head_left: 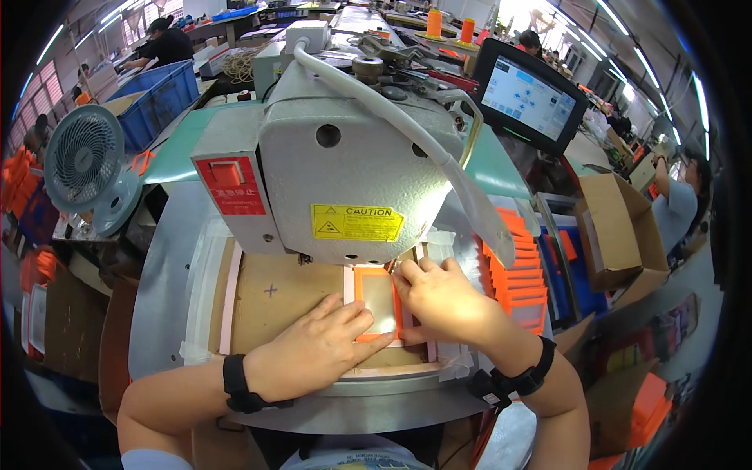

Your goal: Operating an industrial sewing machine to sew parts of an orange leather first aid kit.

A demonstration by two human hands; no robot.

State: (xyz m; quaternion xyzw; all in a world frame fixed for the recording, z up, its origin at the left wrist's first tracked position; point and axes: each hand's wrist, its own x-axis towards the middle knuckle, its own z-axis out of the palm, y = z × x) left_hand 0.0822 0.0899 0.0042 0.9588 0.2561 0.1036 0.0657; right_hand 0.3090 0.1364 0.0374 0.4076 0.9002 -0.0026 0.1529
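A rectangular panel with an orange border and a pale, see-through middle (pixel 381 304) lies on the work plate under the head of a grey industrial sewing machine (pixel 321 184). My left hand (pixel 329 338) rests flat at the panel's left and near edges, fingers stretched and spread. At its right edge my right hand (pixel 445 299) has bent fingers pressed on the orange border, the thumb lower down. Those fingertips are partly hidden. White strips edge the brown template (pixel 286 301) around the panel. The machine head hides its needle area.
A stack of orange-bordered pieces (pixel 517 274) lies right of the plate, beside a cardboard box (pixel 623 231). A control screen (pixel 526 95) stands behind at right. To the left are a fan (pixel 84 160) and a blue crate (pixel 160 102). Other people work farther off.
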